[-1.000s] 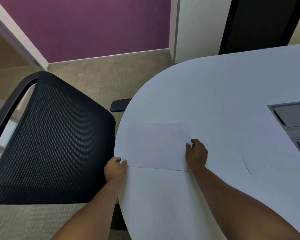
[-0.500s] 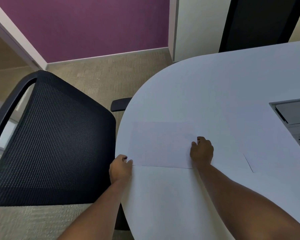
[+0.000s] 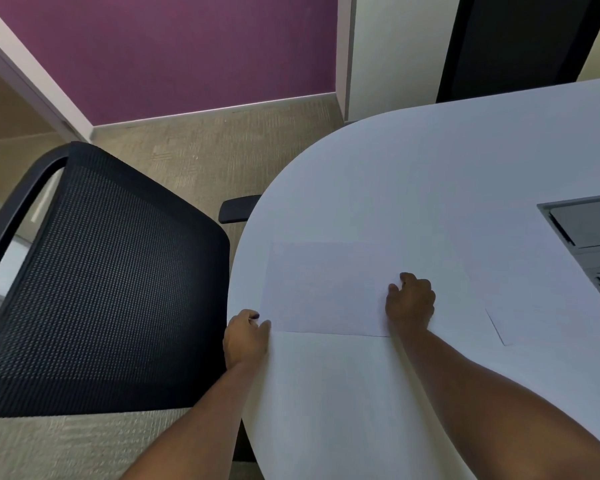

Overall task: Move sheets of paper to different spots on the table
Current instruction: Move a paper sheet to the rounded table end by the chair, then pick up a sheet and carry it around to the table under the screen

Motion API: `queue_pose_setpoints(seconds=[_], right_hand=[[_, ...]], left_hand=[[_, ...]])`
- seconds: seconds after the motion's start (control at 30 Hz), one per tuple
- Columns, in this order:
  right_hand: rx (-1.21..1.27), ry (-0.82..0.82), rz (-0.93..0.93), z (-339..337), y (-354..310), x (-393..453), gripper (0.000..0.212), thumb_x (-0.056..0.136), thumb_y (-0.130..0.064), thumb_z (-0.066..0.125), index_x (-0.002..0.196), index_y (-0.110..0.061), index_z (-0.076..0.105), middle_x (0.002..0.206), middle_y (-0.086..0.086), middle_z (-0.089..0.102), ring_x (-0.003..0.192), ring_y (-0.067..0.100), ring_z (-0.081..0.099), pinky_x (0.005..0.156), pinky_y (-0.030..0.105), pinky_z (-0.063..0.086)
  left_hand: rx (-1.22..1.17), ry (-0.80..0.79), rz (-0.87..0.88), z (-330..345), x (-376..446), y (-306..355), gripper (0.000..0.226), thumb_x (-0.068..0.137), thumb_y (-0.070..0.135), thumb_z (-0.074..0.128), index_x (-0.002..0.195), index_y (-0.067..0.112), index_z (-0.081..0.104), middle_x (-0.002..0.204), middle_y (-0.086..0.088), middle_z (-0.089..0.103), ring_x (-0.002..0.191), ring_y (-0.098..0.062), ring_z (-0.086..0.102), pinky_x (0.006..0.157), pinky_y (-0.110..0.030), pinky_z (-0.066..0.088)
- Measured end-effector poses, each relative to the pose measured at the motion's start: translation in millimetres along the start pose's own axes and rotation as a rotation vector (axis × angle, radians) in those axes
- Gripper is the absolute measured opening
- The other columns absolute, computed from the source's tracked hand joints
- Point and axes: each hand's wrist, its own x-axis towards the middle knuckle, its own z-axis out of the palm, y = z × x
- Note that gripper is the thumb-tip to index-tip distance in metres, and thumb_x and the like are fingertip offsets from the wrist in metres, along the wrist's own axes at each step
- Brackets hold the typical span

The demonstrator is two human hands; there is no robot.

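Observation:
A white sheet of paper (image 3: pixel 326 289) lies flat on the white table (image 3: pixel 430 174), close to its rounded left edge. My left hand (image 3: pixel 246 337) is at the table's edge with thumb and fingers closed on the sheet's near left corner. My right hand (image 3: pixel 411 303) rests curled on the sheet's right edge, fingers pinched at it. A second white sheet (image 3: pixel 551 306) lies flat further right, and only its left edge stands out against the table.
A black mesh office chair (image 3: pixel 101 289) stands tight against the table's left side, its armrest (image 3: pixel 238 209) touching the rim. A grey recessed cable hatch (image 3: pixel 589 230) sits in the tabletop at far right. Carpet and a purple wall lie beyond.
The sheet has slid a little to the right with both hands on it, then stayed still. My right hand shifted slightly rightward along with it.

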Motion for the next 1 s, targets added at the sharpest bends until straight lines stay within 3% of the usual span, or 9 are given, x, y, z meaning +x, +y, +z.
queue_pose_setpoints(seconds=[0.17,0.33,0.43,0.6,0.83,1.0], right_hand=[[0.128,0.01,-0.018,-8.5,2.2,4.9,0.046,0.093,-0.02,0.065,0.136,-0.005,0.057,0.128,0.025,0.055,0.117,0.042,0.057,0.1,0.047,0.047],[0.225,0.109,-0.04,-38.9,18.3,15.4,0.041,0.091,-0.015,0.066,0.13,-0.003,0.061,0.12,0.024,0.06,0.105,0.038,0.063,0.094,0.042,0.048],[0.221,0.146,-0.025,-65.0,33.6,25.5,0.039,0.091,-0.015,0.065,0.129,-0.005,0.061,0.119,0.022,0.06,0.106,0.037,0.062,0.092,0.042,0.049],[0.153,0.181,-0.08,-110.5,56.4,48.8,0.038,0.093,-0.017,0.063,0.13,-0.007,0.061,0.122,0.019,0.059,0.113,0.037,0.056,0.095,0.049,0.048],[0.006,0.197,-0.172,-159.8,86.4,79.8,0.037,0.095,-0.021,0.062,0.13,-0.01,0.06,0.126,0.017,0.059,0.116,0.035,0.054,0.097,0.051,0.046],[-0.059,0.189,-0.145,-179.6,110.5,93.5,0.04,0.096,-0.026,0.059,0.133,-0.013,0.058,0.128,0.015,0.057,0.119,0.034,0.051,0.097,0.048,0.044]], left_hand=[[-0.013,-0.005,0.021,-0.8,-0.7,-1.1,0.032,0.086,0.021,0.07,0.115,0.009,0.065,0.103,-0.013,0.065,0.091,-0.025,0.061,0.083,-0.038,0.053],[-0.036,0.061,0.018,1.7,-6.2,6.0,0.026,0.087,0.024,0.07,0.111,0.015,0.063,0.114,-0.001,0.045,0.078,-0.014,0.054,0.072,-0.028,0.044],[-0.017,0.064,0.083,14.9,-13.6,16.5,0.021,0.091,0.026,0.063,0.111,0.019,0.061,0.117,0.0,0.046,0.076,-0.01,0.055,0.066,-0.027,0.044],[0.006,0.006,0.28,52.3,-31.5,58.1,0.023,0.094,0.026,0.061,0.115,0.018,0.061,0.112,0.0,0.048,0.092,-0.015,0.056,0.079,-0.029,0.042],[0.185,-0.119,0.686,99.5,-47.0,146.3,0.022,0.091,0.014,0.061,0.113,0.014,0.064,0.107,-0.005,0.057,0.095,-0.021,0.06,0.078,-0.027,0.042],[0.219,-0.198,0.839,139.8,-60.0,211.2,0.025,0.091,0.01,0.058,0.115,0.013,0.064,0.115,-0.008,0.059,0.099,-0.024,0.061,0.08,-0.029,0.044]])
